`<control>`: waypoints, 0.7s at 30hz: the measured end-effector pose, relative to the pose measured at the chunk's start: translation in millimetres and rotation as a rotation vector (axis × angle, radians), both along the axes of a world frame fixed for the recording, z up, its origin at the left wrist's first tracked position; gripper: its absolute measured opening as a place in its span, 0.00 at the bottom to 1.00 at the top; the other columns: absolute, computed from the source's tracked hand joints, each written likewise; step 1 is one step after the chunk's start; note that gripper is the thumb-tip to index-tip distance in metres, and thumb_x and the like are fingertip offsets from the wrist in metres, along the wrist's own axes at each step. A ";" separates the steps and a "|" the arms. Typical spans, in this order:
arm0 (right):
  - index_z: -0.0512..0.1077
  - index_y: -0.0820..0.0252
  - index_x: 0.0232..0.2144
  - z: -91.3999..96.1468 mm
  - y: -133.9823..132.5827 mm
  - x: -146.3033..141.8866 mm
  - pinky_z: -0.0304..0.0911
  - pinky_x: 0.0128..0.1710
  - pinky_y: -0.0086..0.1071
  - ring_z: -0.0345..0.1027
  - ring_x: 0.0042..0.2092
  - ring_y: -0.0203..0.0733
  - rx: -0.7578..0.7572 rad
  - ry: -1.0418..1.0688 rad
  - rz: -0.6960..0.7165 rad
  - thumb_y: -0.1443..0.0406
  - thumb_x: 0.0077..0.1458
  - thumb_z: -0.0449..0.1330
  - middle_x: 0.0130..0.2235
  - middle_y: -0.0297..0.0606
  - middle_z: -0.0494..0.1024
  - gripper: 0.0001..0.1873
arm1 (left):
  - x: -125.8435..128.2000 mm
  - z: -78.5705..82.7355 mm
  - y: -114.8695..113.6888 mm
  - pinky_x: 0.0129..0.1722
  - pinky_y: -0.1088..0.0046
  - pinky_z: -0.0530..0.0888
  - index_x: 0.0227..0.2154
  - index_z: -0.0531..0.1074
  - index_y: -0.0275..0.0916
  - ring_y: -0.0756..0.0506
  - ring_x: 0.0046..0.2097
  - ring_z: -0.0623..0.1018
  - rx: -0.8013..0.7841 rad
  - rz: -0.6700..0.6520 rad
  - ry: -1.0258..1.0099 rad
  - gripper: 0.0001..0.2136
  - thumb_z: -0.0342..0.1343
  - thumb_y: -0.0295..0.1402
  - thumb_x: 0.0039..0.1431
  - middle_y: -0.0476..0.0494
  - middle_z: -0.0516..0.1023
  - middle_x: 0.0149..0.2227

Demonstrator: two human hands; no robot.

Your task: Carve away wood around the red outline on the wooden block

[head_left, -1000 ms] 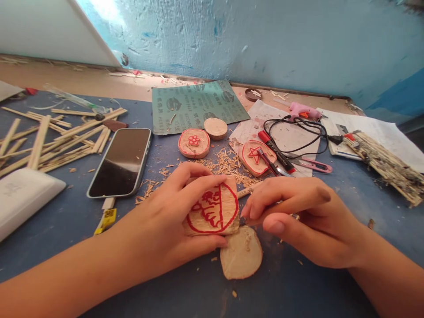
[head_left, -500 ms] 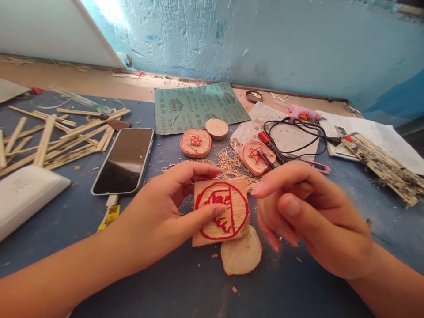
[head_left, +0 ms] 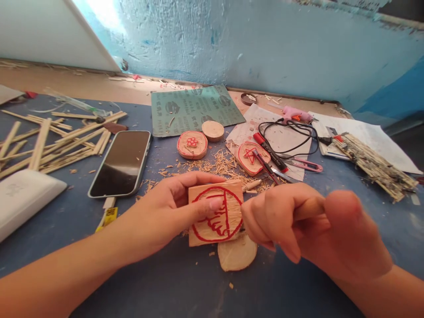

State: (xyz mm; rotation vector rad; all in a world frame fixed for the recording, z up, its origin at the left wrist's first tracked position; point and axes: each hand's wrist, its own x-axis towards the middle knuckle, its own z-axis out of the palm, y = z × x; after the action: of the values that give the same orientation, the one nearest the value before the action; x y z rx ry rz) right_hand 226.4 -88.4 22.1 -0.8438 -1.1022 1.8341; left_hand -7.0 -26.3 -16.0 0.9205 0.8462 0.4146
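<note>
My left hand (head_left: 172,207) pins a square wooden block (head_left: 215,214) to the blue table (head_left: 165,282), thumb on its face and fingers along its far edge. A red circle and a partly carved figure are drawn on the block. My right hand (head_left: 298,225) is closed in a fist round a wooden-handled tool (head_left: 309,207) at the block's right edge; the tool's tip is hidden by my fingers. A plain round wood slice (head_left: 236,255) lies partly under the block's near edge.
A phone (head_left: 122,162) lies left of the block, beside wooden sticks (head_left: 59,137) and a white box (head_left: 23,194). Behind are wood slices with a red flower (head_left: 192,145) and star (head_left: 253,158), sandpaper (head_left: 195,108), a red marker (head_left: 270,151), a cable (head_left: 288,132), shavings (head_left: 218,165).
My right hand has gone from loose, raised fingers to a fist round the tool at the block's right edge. My left thumb slid further onto the block's face.
</note>
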 end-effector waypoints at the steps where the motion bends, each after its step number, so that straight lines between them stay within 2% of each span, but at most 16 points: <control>1: 0.71 0.59 0.22 0.4 -0.1 -0.4 0.58 0.34 0.38 0.62 0.28 0.40 -0.005 -0.017 0.011 0.32 0.61 0.56 0.23 0.31 0.64 0.38 | -0.5 0.8 -0.7 0.46 0.70 0.85 0.54 0.77 0.50 0.41 0.49 0.87 0.015 -0.021 0.011 0.20 0.72 0.39 0.60 0.49 0.87 0.50; 6: 0.65 0.58 0.17 -0.1 1.5 -2.5 0.55 0.30 0.37 0.56 0.25 0.37 0.030 -0.045 -0.036 0.29 0.60 0.49 0.20 0.30 0.60 0.43 | -2.5 3.9 -3.7 0.49 0.66 0.85 0.57 0.73 0.51 0.39 0.52 0.86 0.195 -0.087 0.073 0.22 0.70 0.40 0.62 0.48 0.85 0.53; 8: 0.66 0.58 0.17 -3.4 0.4 -3.6 0.55 0.28 0.36 0.54 0.24 0.37 0.086 -0.062 -0.069 0.31 0.61 0.50 0.20 0.29 0.60 0.41 | -2.4 4.2 -4.3 0.48 0.65 0.86 0.58 0.73 0.51 0.39 0.50 0.86 0.229 -0.093 0.080 0.22 0.69 0.39 0.63 0.47 0.85 0.53; 12: 0.64 0.57 0.20 -13.8 -8.9 -10.5 0.52 0.25 0.35 0.53 0.23 0.36 0.211 -0.138 -0.138 0.45 0.68 0.59 0.20 0.28 0.59 0.31 | -1.7 3.2 -5.0 0.46 0.64 0.86 0.58 0.73 0.50 0.38 0.49 0.87 0.244 -0.089 0.073 0.24 0.70 0.35 0.60 0.47 0.86 0.51; 14: 0.63 0.56 0.21 -18.4 -13.8 -16.4 0.52 0.25 0.35 0.52 0.23 0.36 0.237 -0.148 -0.177 0.50 0.71 0.58 0.21 0.27 0.58 0.28 | -1.4 2.3 -5.1 0.47 0.63 0.86 0.58 0.72 0.50 0.38 0.49 0.87 0.243 -0.096 0.062 0.24 0.70 0.35 0.61 0.47 0.86 0.51; 16: 0.64 0.56 0.22 -20.1 -15.5 -22.1 0.52 0.24 0.35 0.49 0.23 0.35 0.255 -0.139 -0.211 0.51 0.72 0.57 0.22 0.26 0.56 0.27 | -1.4 1.4 -5.2 0.47 0.62 0.86 0.59 0.72 0.50 0.38 0.50 0.86 0.221 -0.096 0.049 0.22 0.68 0.37 0.63 0.46 0.85 0.53; 18: 0.64 0.56 0.24 -17.3 -12.8 -25.9 0.51 0.24 0.33 0.49 0.23 0.35 0.288 -0.148 -0.192 0.53 0.73 0.56 0.23 0.26 0.56 0.25 | -1.6 0.5 -5.2 0.48 0.62 0.86 0.60 0.71 0.50 0.38 0.50 0.86 0.192 -0.099 0.036 0.22 0.67 0.37 0.64 0.45 0.84 0.55; 21: 0.61 0.55 0.23 -7.8 -3.3 -27.6 0.52 0.23 0.32 0.52 0.24 0.34 0.402 -0.245 -0.041 0.62 0.75 0.55 0.23 0.26 0.59 0.24 | -1.6 -0.5 -4.4 0.50 0.64 0.85 0.59 0.71 0.50 0.39 0.52 0.85 0.180 -0.102 0.021 0.23 0.68 0.34 0.63 0.47 0.84 0.56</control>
State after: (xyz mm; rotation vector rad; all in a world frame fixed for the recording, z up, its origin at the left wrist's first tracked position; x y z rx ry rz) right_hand 198.8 -91.7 14.3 -0.8543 -1.5325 1.4286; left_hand -8.6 -30.7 -16.5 1.1317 0.7862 0.3979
